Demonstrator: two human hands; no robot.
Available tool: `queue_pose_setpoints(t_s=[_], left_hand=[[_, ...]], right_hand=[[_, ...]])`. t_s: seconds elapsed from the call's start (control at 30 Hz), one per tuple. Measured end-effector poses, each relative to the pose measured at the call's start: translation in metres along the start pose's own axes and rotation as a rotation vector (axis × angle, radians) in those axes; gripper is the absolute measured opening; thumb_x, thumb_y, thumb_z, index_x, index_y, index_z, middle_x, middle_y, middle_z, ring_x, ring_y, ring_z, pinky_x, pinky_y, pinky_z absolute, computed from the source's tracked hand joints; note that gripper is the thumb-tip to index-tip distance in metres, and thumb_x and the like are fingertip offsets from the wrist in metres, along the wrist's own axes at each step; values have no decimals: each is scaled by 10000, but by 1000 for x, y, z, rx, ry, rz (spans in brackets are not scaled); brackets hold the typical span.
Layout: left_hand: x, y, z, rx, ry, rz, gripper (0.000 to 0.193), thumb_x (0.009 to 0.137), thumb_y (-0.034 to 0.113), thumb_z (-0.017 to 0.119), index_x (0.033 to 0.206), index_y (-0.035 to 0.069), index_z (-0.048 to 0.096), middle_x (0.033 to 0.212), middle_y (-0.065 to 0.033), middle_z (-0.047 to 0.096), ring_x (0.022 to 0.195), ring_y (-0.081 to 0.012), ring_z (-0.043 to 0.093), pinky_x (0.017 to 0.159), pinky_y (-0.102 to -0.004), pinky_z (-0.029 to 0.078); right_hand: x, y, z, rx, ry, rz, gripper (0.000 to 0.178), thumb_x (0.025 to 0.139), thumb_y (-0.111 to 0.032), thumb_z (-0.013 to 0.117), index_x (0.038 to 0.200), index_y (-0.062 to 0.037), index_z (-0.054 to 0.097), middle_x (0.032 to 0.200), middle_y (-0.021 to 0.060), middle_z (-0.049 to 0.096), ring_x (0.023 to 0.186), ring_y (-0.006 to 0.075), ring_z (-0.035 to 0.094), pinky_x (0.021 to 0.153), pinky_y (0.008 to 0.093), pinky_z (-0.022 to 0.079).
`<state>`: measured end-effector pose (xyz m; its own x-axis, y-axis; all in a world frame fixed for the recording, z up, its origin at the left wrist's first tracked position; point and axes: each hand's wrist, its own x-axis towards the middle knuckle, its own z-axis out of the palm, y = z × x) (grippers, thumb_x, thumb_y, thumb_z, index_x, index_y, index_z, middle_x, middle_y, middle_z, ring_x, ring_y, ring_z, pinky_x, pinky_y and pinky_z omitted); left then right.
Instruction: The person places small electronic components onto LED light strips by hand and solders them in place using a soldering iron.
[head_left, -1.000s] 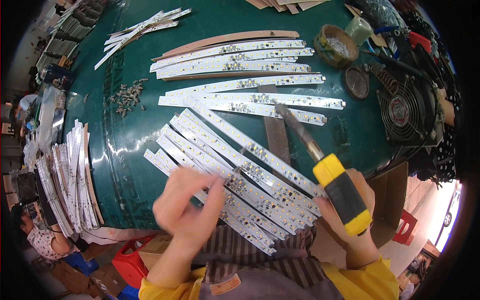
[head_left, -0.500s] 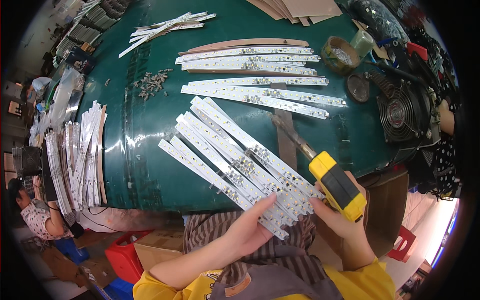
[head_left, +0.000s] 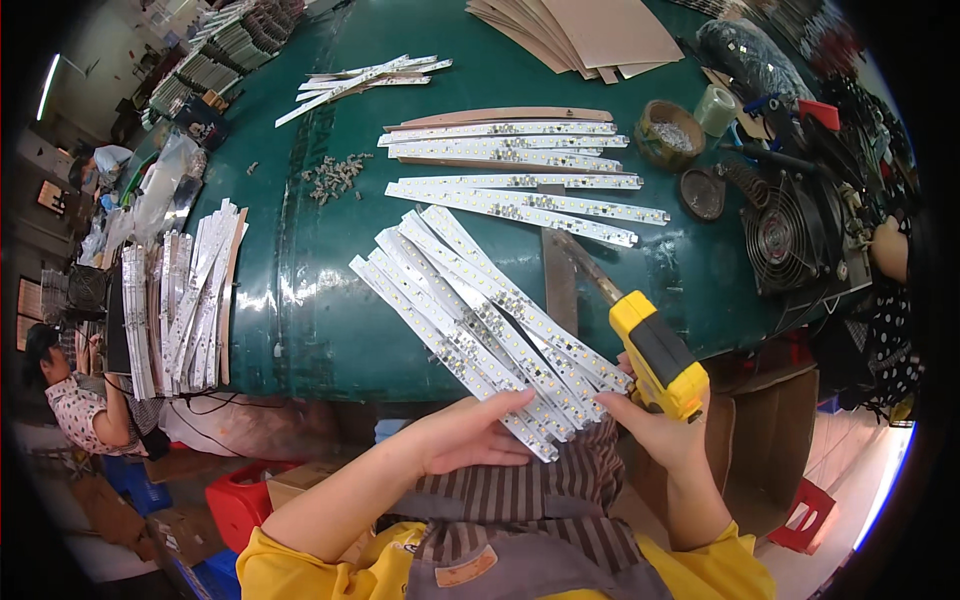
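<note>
A fanned bundle of white LED strips (head_left: 480, 320), dotted with small yellow chips and circuit parts, slants over the near edge of the green table. My left hand (head_left: 475, 432) holds its lower left side, thumb on top and fingers partly underneath. At the lower right end of the bundle, my right hand (head_left: 660, 425) presses its thumb against the strips. The same hand grips a yellow and black soldering gun (head_left: 655, 355), whose metal tip points up and left over the table. Beyond the bundle lie more LED strips (head_left: 530, 205) in a loose row.
Small grey parts (head_left: 335, 178) are heaped on the green table (head_left: 310, 310). A round tub (head_left: 668, 135), a small dark dish (head_left: 702, 193) and a fan (head_left: 783, 235) stand at right. Stacked strips (head_left: 185, 300) lie at left. Cardboard sheets (head_left: 575, 35) are at the back. A co-worker (head_left: 90, 400) sits far left.
The view has shifted, so the table appears lower and further right. The bundle's strips lie closer together and my left hand has loosened somewhat. The soldering gun stays in my right hand.
</note>
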<state>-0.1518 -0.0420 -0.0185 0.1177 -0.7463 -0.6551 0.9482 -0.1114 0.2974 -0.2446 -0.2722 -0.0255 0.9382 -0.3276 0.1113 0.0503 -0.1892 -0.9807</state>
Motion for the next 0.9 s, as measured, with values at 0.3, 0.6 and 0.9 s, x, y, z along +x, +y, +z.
queue_pose_setpoints(t_s=[0.3,0.6,0.9], left_hand=[[-98,110,18,1486,-57,116,557,756,267,844,1231,36,667,1151,-135,704,1087,-274,662,917,-374,519],[-10,171,7,2552,-117,460,1080,465,268,927,1408,86,432,1316,-116,513,1264,-286,473,1039,-415,353],[3,172,-21,2429,-300,498,599,557,216,893,1046,86,573,1056,-64,537,1040,-241,544,812,-376,436]], right_hand=[[-25,-5,-25,22,326,221,478,710,69,819,1142,-3,627,992,39,662,862,113,625,782,279,531],[-28,-1,-37,-22,519,194,511,737,113,764,1196,-3,572,1008,67,653,844,127,631,771,271,536],[-23,-3,-36,-97,647,234,502,764,101,735,1220,-13,558,1040,67,632,855,130,630,754,270,538]])
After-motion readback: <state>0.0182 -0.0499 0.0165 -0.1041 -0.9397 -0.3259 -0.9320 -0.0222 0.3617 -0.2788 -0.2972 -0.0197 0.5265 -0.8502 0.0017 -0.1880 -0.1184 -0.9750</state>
